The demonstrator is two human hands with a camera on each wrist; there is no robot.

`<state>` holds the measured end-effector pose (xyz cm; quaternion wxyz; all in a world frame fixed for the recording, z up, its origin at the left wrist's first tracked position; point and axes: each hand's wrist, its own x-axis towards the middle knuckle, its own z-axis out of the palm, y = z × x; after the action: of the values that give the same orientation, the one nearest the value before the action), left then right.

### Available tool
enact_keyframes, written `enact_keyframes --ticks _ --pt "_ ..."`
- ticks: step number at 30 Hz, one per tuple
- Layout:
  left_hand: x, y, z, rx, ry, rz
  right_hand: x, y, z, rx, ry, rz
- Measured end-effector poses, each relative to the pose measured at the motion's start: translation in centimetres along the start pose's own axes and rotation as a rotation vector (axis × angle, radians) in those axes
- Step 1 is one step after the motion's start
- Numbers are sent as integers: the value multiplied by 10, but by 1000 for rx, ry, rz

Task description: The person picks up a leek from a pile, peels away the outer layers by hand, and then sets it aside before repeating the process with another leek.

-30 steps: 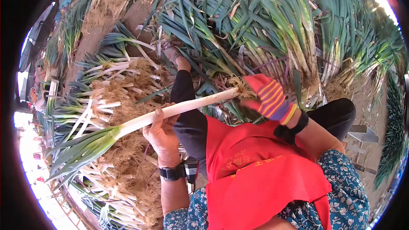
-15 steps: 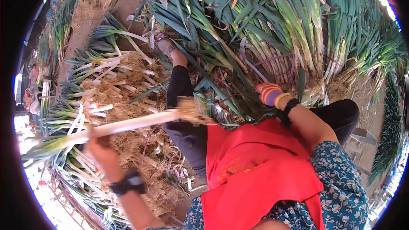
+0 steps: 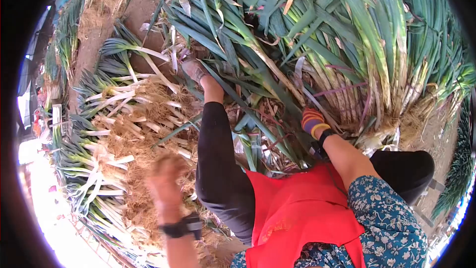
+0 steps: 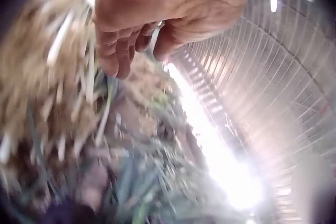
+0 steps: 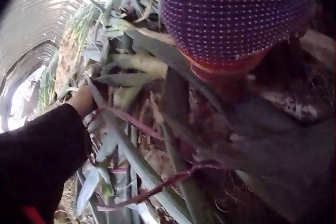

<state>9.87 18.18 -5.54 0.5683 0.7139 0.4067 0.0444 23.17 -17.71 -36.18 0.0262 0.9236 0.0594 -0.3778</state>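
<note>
My bare left hand point(image 3: 166, 181), blurred, passes over the pile of peeled long green onions point(image 3: 106, 161) with their brown roots. In the left wrist view, its fingers bend loosely with nothing held, and the onion pile shows beside them. My right hand point(image 3: 314, 121), in a striped knit glove, reaches down by the root end of the unpeeled green onions point(image 3: 342, 89). Seen from the right wrist, the purple glove covers its own fingertips, with leaves point(image 5: 152, 182) close beneath; whether the fingers grip a stalk I cannot tell.
Bundles of green onions point(image 3: 416, 10) stand along the right and far side, some tied with purple strips. My bent left leg point(image 3: 218, 154) and red apron point(image 3: 302, 203) lie between the two heaps. Loose trimmed leaves point(image 3: 258, 144) litter the ground between my legs.
The peeled green onion my left hand held has left it, carried leftward over the rooted pile. That hand has come partway back. My right hand has moved away from the roots toward the unpeeled onions.
</note>
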Motion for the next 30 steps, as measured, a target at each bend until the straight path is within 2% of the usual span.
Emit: enact_keyframes --ticks 1,2,4,6,7,8,10,11,12,14,15,16,18,19,20,22,23,25,26,27,29,30 --pt "-4 3 41 -181 -115 -120 19 10 32 -4 144 -66" --pt "-3 -8 70 -316 -244 -144 13 9 21 -1 147 -66" --pt "1 -22 126 -371 -368 -190 -18 4 -35 60 -131 -330" --pt "9 -50 168 -462 -410 -296 -55 -9 -72 206 -225 -328" --pt "10 -67 182 -498 -401 -372 -52 -4 -50 294 -103 -449" --pt "12 -79 193 -533 -393 -446 -54 -2 -32 306 -94 -455" --pt "6 -98 207 -465 -338 -415 -54 4 5 695 -94 -479" --pt "1 -103 207 -403 -277 -400 -41 22 45 236 238 -1036" --pt "-3 -103 204 -389 -272 -395 -59 16 39 250 243 -1041" --pt "-10 -99 202 -409 -192 -421 -98 11 8 1029 -5 -887" --pt "-4 -111 200 -410 -181 -395 -93 12 11 729 92 -999" --pt "-6 -99 199 -414 -184 -383 -109 11 -5 725 105 -1003" --pt "-6 -71 202 -522 -223 -262 -155 12 -45 845 95 -677" --pt "-1 -65 204 -569 -248 -249 -182 19 -78 1170 -180 -684" --pt "-5 -49 204 -623 -289 -253 -198 31 -85 1161 -158 -689" --pt "-15 -21 204 -756 -503 -164 -228 61 -83 764 66 -670" --pt "-26 -6 205 -761 -505 -146 -241 73 -87 758 82 -680" --pt "-66 35 210 -946 -471 -75 -265 95 -93 466 61 -490" --pt "-79 46 208 -947 -480 -58 -267 107 -76 466 81 -493" --pt "-91 57 206 -951 -473 0 -262 115 -52 529 195 -587" --pt "-117 84 203 -1006 -423 83 -272 115 -51 574 383 -817" --pt "-121 87 199 -1005 -428 107 -271 105 -47 574 403 -828"
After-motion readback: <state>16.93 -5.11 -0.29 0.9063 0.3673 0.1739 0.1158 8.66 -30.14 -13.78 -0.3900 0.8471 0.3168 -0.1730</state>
